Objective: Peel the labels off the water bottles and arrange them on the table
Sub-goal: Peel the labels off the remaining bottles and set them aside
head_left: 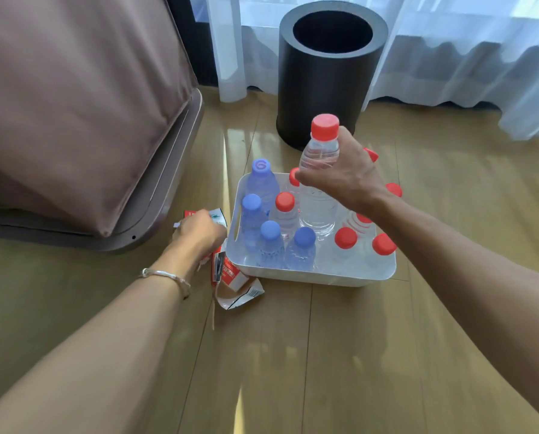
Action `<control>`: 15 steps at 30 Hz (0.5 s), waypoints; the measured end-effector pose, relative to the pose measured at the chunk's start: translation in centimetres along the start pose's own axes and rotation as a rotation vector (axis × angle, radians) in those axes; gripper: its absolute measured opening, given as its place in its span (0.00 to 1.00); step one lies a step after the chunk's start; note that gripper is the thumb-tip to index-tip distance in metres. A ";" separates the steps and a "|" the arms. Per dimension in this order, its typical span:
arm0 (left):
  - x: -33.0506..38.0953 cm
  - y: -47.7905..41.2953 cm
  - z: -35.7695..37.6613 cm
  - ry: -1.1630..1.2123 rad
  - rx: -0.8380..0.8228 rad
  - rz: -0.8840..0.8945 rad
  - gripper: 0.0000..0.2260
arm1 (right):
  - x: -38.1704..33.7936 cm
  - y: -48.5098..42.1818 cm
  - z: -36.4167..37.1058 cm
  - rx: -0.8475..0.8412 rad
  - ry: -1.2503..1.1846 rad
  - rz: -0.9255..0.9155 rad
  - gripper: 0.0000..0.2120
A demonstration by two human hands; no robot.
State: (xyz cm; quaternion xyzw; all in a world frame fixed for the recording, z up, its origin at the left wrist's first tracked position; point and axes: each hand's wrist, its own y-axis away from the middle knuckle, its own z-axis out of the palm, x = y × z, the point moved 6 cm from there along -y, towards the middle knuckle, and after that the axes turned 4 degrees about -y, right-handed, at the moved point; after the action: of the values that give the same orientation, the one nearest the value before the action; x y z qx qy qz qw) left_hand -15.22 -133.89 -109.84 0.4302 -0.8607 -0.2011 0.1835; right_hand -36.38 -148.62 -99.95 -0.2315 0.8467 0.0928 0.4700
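a bare red-capped bottle (pixel 320 151) is gripped by the right hand (pixel 340 180), the white bin (pixel 324 277) just beneath the grip. a peeled label (pixel 218 214) is clutched in the left hand (pixel 199 233); loose labels (pixel 237 286) are strewn just beside that fist.

Under the right hand (pixel 346 180), which holds a clear red-capped plastic bottle (pixel 320 153), sits the white plastic tub (pixel 324 278): blue-capped plastic bottles (pixel 269 242) in its left part, red-capped ones (pixel 346 238) right. Torn paper labels (pixel 237 288) lie beneath the left hand (pixel 199 234), just left of the tub. Beyond the right hand stands the black cylindrical bin (pixel 324 89)
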 end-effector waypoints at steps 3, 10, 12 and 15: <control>-1.7 -0.3 1.6 -0.039 -0.070 0.029 0.15 | -0.2 0.2 -0.1 -0.027 -0.008 -0.006 0.21; -0.9 0.0 0.1 0.123 0.162 0.106 0.17 | -0.3 -0.4 -0.6 0.013 -0.030 -0.026 0.20; 1.3 1.2 -1.8 0.278 0.294 0.195 0.17 | -0.3 -1.1 -2.7 0.144 -0.125 -0.022 0.18; 5.2 2.9 -4.2 0.393 0.402 0.351 0.16 | -1.3 -2.3 -6.2 0.271 -0.178 -0.089 0.19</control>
State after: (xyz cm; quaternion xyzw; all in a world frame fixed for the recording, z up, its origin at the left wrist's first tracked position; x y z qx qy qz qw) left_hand -18.02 -137.31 -104.05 0.3336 -0.8923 0.0942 0.2893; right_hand -39.34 -152.51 -95.37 -0.1942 0.7953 -0.0231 0.5738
